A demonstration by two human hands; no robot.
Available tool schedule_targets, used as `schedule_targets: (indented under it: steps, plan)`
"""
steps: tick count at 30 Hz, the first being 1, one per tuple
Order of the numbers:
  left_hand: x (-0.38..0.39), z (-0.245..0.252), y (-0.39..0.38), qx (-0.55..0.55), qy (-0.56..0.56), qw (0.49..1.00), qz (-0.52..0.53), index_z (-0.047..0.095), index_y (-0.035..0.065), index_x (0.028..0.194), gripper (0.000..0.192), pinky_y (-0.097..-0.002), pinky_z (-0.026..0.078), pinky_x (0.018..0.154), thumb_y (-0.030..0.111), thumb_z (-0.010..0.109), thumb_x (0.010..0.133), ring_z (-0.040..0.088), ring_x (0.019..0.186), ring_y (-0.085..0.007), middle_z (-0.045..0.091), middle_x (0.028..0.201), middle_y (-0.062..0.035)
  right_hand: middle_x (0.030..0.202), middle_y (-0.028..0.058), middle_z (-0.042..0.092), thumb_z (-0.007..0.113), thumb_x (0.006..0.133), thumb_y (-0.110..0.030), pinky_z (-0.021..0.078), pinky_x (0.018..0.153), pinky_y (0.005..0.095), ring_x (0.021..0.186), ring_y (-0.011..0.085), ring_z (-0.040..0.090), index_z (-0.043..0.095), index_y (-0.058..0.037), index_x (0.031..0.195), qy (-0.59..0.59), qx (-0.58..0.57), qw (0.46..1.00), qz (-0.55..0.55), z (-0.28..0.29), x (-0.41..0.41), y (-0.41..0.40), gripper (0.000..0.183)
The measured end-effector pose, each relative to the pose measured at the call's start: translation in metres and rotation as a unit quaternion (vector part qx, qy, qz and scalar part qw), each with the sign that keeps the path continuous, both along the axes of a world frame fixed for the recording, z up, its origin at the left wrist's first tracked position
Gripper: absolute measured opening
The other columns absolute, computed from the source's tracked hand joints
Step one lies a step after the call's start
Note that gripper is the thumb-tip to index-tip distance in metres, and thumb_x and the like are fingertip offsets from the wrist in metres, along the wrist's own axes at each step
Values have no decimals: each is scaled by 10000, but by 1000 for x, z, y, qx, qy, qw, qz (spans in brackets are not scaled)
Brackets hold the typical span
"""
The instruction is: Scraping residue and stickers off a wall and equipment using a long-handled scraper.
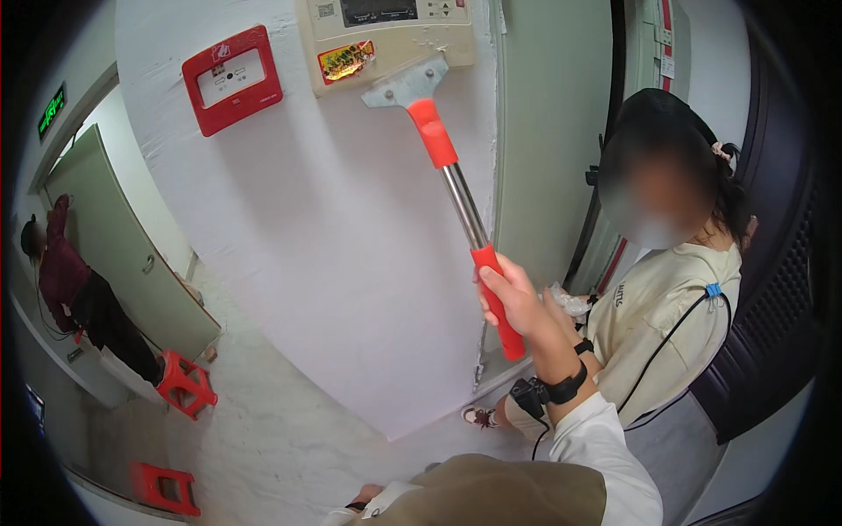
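My right hand point(503, 296) grips the red lower handle of a long scraper point(464, 204) with a steel shaft. Its wide metal head point(406, 85) lies at the lower edge of a beige wall-mounted panel point(395, 39), which has a dark display and buttons. A torn, colourful sticker point(346, 61) is on the panel, left of the scraper head. To the left of the panel, a red fire alarm call point point(232, 80) is fixed to the white wall. Only part of my left hand point(368, 494) shows low down beside my body; its fingers are hidden.
Close on the right stands a person point(664, 329) in a cream shirt, holding crumpled clear plastic point(569, 302). At far left another person point(66, 276) stands on a red stool point(186, 383) by a green door point(125, 230). Another red stool point(168, 488) is at lower left.
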State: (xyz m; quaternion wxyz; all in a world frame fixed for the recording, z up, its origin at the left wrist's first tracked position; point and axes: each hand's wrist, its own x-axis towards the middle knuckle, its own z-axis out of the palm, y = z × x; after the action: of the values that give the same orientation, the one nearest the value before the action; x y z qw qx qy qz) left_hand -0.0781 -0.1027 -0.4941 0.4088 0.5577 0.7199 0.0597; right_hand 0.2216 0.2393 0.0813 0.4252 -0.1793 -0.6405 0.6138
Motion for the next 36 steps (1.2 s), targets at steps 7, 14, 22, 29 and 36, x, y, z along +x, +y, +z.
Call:
schedule_targets:
  steps: [7, 14, 22, 29, 36]
  plan:
    - [10, 26, -8, -105, -97, 966, 214, 638, 49, 854, 289, -356, 462, 697, 309, 543, 771, 598, 783, -242, 632, 855, -137, 569, 45, 439, 403, 893, -282, 342, 382, 203, 394, 90, 395, 420, -37, 877, -3, -9, 1000, 0, 3, 4, 3, 246]
    - [10, 16, -4, -64, -175, 927, 325, 641, 16, 840, 279, -311, 462, 692, 274, 621, 734, 591, 761, -184, 635, 837, -115, 566, 44, 438, 403, 892, -273, 344, 378, 203, 393, 92, 395, 422, -35, 877, -11, -11, 1000, 8, 5, -1, 6, 240]
    - [-13, -15, -17, 70, -13, 996, -55, 629, 90, 898, 290, -330, 458, 717, 326, 516, 773, 594, 805, -250, 624, 890, -122, 602, -3, 417, 443, 884, -258, 350, 385, 197, 451, 56, 398, 449, -48, 938, 17, -50, 998, 16, 7, 2, 4, 217]
    - [-15, -17, -12, 51, -1, 998, -47, 626, 96, 899, 294, -335, 456, 720, 332, 502, 776, 590, 814, -258, 621, 897, -122, 603, -4, 423, 442, 884, -252, 348, 378, 198, 440, 56, 397, 449, -42, 915, 19, -45, 999, 10, -5, 6, 7, 212]
    - [-15, -19, -6, 32, 7, 999, -42, 623, 103, 900, 298, -339, 454, 724, 338, 488, 778, 587, 823, -265, 617, 903, -123, 560, 38, 432, 388, 900, -274, 351, 387, 204, 390, 95, 395, 414, -40, 867, -13, -32, 999, -13, 2, 1, 5, 238]
